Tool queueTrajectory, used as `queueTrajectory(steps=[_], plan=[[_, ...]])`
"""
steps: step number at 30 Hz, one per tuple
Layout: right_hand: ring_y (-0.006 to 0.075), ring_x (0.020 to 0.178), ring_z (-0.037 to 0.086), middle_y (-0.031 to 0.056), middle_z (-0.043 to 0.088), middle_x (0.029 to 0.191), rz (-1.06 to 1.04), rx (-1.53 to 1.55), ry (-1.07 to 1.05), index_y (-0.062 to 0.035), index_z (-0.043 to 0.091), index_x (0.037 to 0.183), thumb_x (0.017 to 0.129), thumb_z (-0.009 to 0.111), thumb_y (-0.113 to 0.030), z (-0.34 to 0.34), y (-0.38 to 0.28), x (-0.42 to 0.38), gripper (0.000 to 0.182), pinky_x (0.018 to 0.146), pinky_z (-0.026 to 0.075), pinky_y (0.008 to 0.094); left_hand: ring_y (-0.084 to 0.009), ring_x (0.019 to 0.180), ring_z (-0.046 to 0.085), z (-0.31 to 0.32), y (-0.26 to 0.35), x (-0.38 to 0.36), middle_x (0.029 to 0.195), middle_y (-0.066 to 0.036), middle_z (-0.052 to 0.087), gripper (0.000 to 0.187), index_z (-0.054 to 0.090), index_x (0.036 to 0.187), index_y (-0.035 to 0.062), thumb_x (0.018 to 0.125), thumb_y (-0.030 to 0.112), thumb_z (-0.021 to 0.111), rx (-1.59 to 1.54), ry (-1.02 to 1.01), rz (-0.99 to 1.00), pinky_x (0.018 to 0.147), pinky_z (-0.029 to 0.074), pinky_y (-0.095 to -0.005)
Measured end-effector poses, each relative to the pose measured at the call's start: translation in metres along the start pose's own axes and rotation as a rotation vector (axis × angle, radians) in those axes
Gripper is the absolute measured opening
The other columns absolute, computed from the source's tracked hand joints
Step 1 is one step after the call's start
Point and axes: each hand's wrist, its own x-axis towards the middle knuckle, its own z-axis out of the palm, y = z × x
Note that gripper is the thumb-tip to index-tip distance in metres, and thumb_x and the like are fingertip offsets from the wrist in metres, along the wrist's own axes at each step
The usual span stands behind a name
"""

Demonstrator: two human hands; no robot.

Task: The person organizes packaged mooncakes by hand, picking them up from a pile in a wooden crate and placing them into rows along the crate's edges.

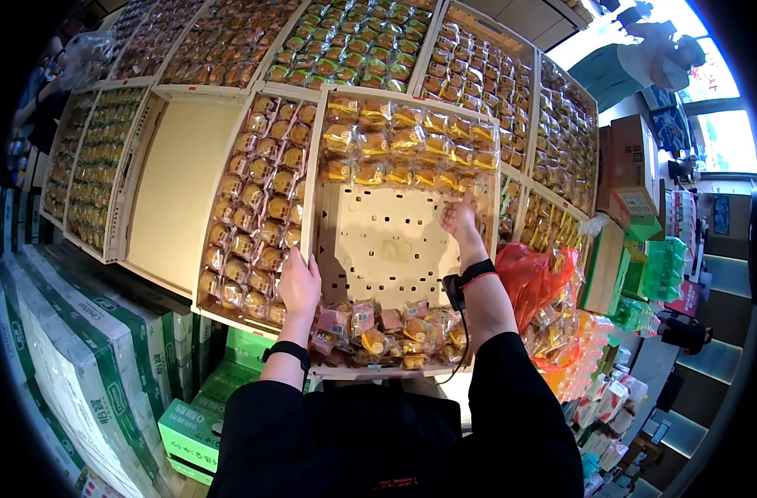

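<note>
My left hand (299, 286) is on the left wall (310, 203) of the middle tray, fingers to one side and thumb to the other. My right hand (459, 219) is over the right part of that tray, fingers apart, just below the rows of wrapped buns (407, 137) at its far end. Nothing shows in its fingers. Bare perforated floor (382, 241) fills the tray's middle. Loose wrapped pastries (391, 332), some with pink and some with yellow labels, lie jumbled at the near end.
Wooden bins of packed pastries (258, 199) surround the tray. A red plastic bag (532, 282) lies at the right beside more packets. Green-and-white cartons (88, 357) stand at lower left, a brown box (634, 166) at right. Another person (635, 62) is at upper right.
</note>
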Motion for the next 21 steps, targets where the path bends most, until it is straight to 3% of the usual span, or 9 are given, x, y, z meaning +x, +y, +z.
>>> queueTrajectory(steps=[1, 3, 4, 6, 7, 10, 13, 18, 21], plan=[[0.0229, 0.072, 0.059, 0.0101, 0.059, 0.081, 0.003, -0.006, 0.004, -0.0003, 0.055, 0.094, 0.092, 0.038, -0.06, -0.003, 0.002, 0.001, 0.062, 0.065, 0.051, 0.0377, -0.0383, 0.081, 0.06, 0.003, -0.002, -0.002, 0.087, -0.022, 0.06, 0.03, 0.049, 0.105, -0.0006, 0.089, 0.025, 0.055, -0.008, 0.022, 0.026, 0.067, 0.05, -0.048], [0.0253, 0.079, 0.059, 0.0117, 0.059, 0.088, -0.54, -0.594, 0.158, -0.0005, 0.056, 0.091, 0.093, 0.049, -0.047, -0.006, 0.005, 0.003, 0.047, 0.07, 0.049, 0.0377, -0.0382, 0.081, 0.06, 0.002, -0.002, -0.003, 0.087, -0.022, 0.06, 0.03, 0.049, 0.105, -0.0006, 0.089, 0.025, 0.055, -0.014, 0.012, 0.013, 0.068, 0.05, -0.0476], [0.0253, 0.079, 0.059, 0.0117, 0.059, 0.088, -0.542, -0.603, 0.153, -0.0005, 0.056, 0.091, 0.093, 0.049, -0.047, -0.004, 0.01, 0.005, 0.047, 0.07, 0.049, 0.0377, -0.038, 0.082, 0.06, 0.002, -0.001, -0.001, 0.087, -0.021, 0.06, 0.031, 0.049, 0.106, -0.0006, 0.089, 0.025, 0.055, -0.016, 0.008, 0.005, 0.069, 0.05, -0.0472], [0.03, 0.089, 0.057, 0.0115, 0.06, 0.094, -1.499, -0.924, 0.286, -0.0017, 0.059, 0.094, 0.088, 0.057, -0.023, 0.023, 0.017, -0.047, 0.023, 0.08, 0.045, 0.0381, -0.0379, 0.082, 0.06, 0.005, -0.004, -0.001, 0.087, -0.021, 0.06, 0.03, 0.049, 0.106, -0.0005, 0.089, 0.024, 0.055, -0.019, 0.021, 0.012, 0.069, 0.05, -0.0469], [0.0351, 0.107, 0.05, 0.0155, 0.055, 0.113, -1.543, -1.019, 0.228, 0.0002, 0.056, 0.108, 0.081, 0.061, -0.01, 0.03, 0.015, -0.063, 0.029, 0.091, 0.041, 0.0398, -0.0377, 0.083, 0.06, 0.006, -0.004, -0.001, 0.087, -0.02, 0.06, 0.03, 0.049, 0.106, -0.0004, 0.089, 0.024, 0.055, -0.021, 0.035, 0.033, 0.07, 0.05, -0.0465], [0.0341, 0.114, 0.047, 0.0156, 0.049, 0.124, -1.531, -1.145, 0.241, -0.0025, 0.048, 0.122, 0.081, 0.059, -0.011, 0.035, 0.022, -0.069, 0.043, 0.095, 0.039, 0.0415, -0.0374, 0.085, 0.06, -0.006, 0.004, 0.001, 0.091, -0.021, 0.061, 0.031, 0.05, 0.108, -0.0012, 0.09, 0.023, 0.054, -0.007, -0.105, -0.045, 0.072, 0.05, -0.0459], [0.0342, 0.122, 0.041, 0.0146, 0.045, 0.132, -1.549, -1.248, 0.276, -0.0031, 0.039, 0.133, 0.08, 0.058, -0.009, 0.029, 0.019, -0.068, 0.056, 0.1, 0.037, 0.0421, -0.0369, 0.086, 0.06, -0.008, 0.005, 0.001, 0.092, -0.021, 0.061, 0.031, 0.05, 0.107, -0.0014, 0.09, 0.023, 0.054, -0.018, -0.089, -0.046, 0.072, 0.05, -0.046], [0.0305, 0.13, 0.036, 0.0099, 0.041, 0.139, -1.518, -1.398, 0.193, -0.0029, 0.039, 0.134, 0.079, 0.056, -0.009, 0.032, 0.007, -0.055, 0.059, 0.105, 0.033, 0.0411, -0.0354, 0.086, 0.06, -0.001, 0.002, -0.001, 0.09, -0.019, 0.061, 0.026, 0.05, 0.1, -0.0005, 0.09, 0.023, 0.054, -0.038, 0.003, 0.016, 0.072, 0.05, -0.0448], [0.0312, 0.128, 0.038, 0.0149, 0.044, 0.136, -1.487, -1.477, 0.149, -0.001, 0.042, 0.131, 0.078, 0.053, -0.002, 0.024, 0.001, -0.048, 0.055, 0.105, 0.034, 0.0403, -0.0351, 0.087, 0.06, -0.008, 0.007, 0.001, 0.091, -0.019, 0.061, 0.025, 0.05, 0.1, -0.0007, 0.089, 0.022, 0.054, -0.034, -0.071, -0.053, 0.074, 0.05, -0.0439]])
